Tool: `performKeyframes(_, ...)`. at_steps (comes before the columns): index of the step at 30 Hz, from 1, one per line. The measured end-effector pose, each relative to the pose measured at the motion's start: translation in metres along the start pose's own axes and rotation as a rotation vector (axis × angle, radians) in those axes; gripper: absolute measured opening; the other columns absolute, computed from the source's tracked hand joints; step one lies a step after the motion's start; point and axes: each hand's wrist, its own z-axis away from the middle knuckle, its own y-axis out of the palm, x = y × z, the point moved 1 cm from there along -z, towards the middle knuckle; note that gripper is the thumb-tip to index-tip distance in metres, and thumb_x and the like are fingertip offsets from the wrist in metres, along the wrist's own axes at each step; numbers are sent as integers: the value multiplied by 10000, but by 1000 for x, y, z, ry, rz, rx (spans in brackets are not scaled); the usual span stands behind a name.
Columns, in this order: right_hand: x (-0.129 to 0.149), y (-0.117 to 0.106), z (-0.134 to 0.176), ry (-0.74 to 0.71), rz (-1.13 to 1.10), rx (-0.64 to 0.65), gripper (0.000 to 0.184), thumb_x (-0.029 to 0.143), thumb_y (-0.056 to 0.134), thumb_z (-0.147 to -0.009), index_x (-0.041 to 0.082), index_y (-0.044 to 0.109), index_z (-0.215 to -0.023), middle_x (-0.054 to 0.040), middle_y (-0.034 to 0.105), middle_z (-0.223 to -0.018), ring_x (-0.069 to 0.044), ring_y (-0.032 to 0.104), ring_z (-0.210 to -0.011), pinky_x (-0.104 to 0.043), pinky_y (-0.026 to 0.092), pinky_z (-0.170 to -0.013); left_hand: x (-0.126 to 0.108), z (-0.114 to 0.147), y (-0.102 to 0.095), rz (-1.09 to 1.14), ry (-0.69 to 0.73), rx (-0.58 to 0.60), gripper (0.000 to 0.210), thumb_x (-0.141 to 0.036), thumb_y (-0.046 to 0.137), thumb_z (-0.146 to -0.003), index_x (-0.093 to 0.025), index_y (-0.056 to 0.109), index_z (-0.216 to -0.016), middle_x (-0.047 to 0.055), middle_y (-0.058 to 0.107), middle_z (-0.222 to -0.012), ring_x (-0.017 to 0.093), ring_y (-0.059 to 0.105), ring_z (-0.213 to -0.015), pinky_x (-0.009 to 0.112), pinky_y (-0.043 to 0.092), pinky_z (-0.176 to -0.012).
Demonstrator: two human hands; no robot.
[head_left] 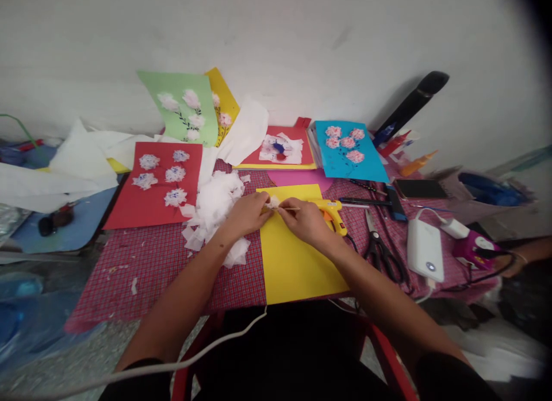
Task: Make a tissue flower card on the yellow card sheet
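Above the yellow sheet [293, 263], my two hands meet at a small bunch of white tissue paper [273, 202]. Closed fingers of my left hand [252, 211] pinch the bunch from its left side. A thin wooden stick [293, 208] is pinched in my right hand [307, 220], and its left end reaches the tissue. Beside my left wrist lies a loose heap of white tissue squares [218, 197]. Partly behind my right hand rests a yellow glue gun [332, 211].
Finished-looking flower sheets in red [125, 205], green [150, 82] and blue [321, 154] lie or lean around the back. On the right are black scissors [379, 249], a white power bank [425, 249] and a purple socket block [470, 251] with cables. Another person's arm [532, 251] shows far right.
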Motion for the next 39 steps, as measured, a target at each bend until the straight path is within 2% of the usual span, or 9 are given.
performKeyframes(8,8,-2,-7,-3,43,21,117,238,622,-960,188,728,-965,-82,806,-914,-225,747,-802,-297,481,-689,-2,-2,2,-43,-31,15,224,-374,556,-1001,-185,588,-1116,99,699,-1058,257,665,-929,366,475,-794)
performKeyframes(13,8,-6,-8,8,-24,32,97,229,634,-948,192,724,-946,-77,800,-899,-213,737,-787,-292,479,-677,-3,-2,2,-57,-39,11,237,-379,551,-1002,-182,587,-1127,103,701,-1048,259,669,-925,368,483,-798)
performKeyframes(22,4,-22,3,86,-197,-18,125,282,610,-926,196,701,-909,-51,767,-808,-180,695,-672,-277,463,-590,-4,-2,2,-63,-41,12,224,-332,577,-975,-177,578,-1137,100,710,-1079,264,676,-969,378,493,-819)
performKeyframes(27,-7,-22,12,98,-236,-90,152,327,606,-930,208,696,-909,-50,761,-820,-188,707,-694,-283,487,-606,-6,0,-2,-55,-42,14,267,-252,603,-903,-189,568,-1160,94,705,-1098,261,677,-999,374,500,-838)
performKeyframes(33,-13,-16,16,120,-226,-61,137,312,610,-918,212,698,-884,-39,755,-799,-181,689,-684,-268,452,-581,-15,-3,-3,-58,-156,12,449,-457,700,-879,-190,549,-1205,89,714,-1062,284,692,-1016,378,505,-847)
performKeyframes(39,-13,-13,12,89,-217,-70,124,292,608,-917,215,700,-884,-25,746,-795,-169,672,-690,-263,435,-592,-20,-6,-1,-110,-172,-5,422,-465,663,-912,-190,540,-1207,104,714,-1145,286,692,-1036,382,502,-839)
